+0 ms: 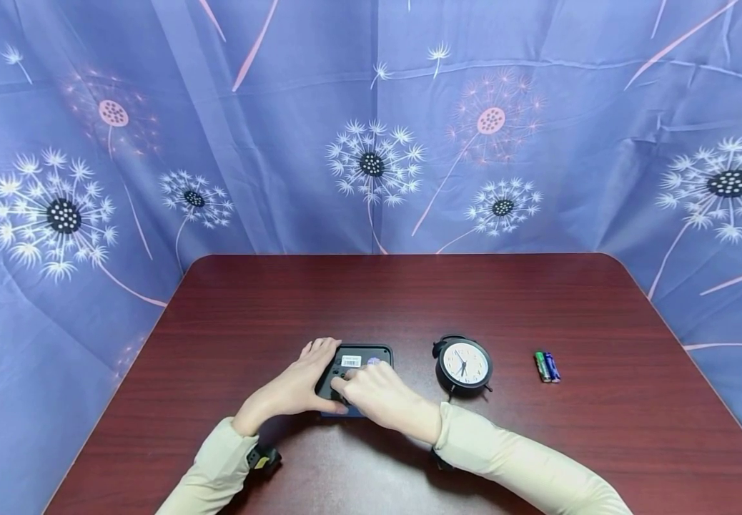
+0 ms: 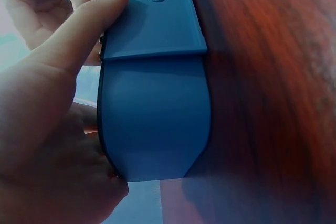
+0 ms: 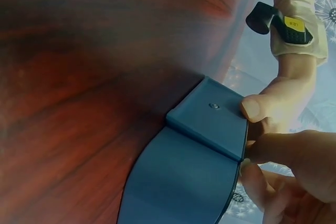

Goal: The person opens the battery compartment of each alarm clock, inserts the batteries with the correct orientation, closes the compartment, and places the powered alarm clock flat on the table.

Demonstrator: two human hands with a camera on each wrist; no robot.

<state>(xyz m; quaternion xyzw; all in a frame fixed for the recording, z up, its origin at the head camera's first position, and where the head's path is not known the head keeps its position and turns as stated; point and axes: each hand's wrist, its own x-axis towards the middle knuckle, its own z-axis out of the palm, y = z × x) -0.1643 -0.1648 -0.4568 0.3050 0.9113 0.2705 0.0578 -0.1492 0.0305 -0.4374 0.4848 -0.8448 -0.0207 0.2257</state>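
A blue-cased, boxy device (image 1: 377,352) lies on the table with its black back up, showing a white barcode label and small dark knobs. The left hand (image 1: 297,383) grips its left side, fingers at the far corner and thumb along the near side. In the left wrist view, that thumb presses on the blue casing (image 2: 155,119) beside a small screw. The right hand (image 1: 380,393) lies over the back with bent fingers. In the right wrist view, its index finger and thumb (image 3: 254,179) pinch close at the back's edge; the part between them is hidden.
To the right of the hands stands a round black alarm clock (image 1: 464,365) with a white dial. Farther right, a green battery (image 1: 542,366) and a blue battery (image 1: 552,367) lie side by side. A blue dandelion-print curtain (image 1: 281,143) hangs behind the dark red table (image 1: 268,300).
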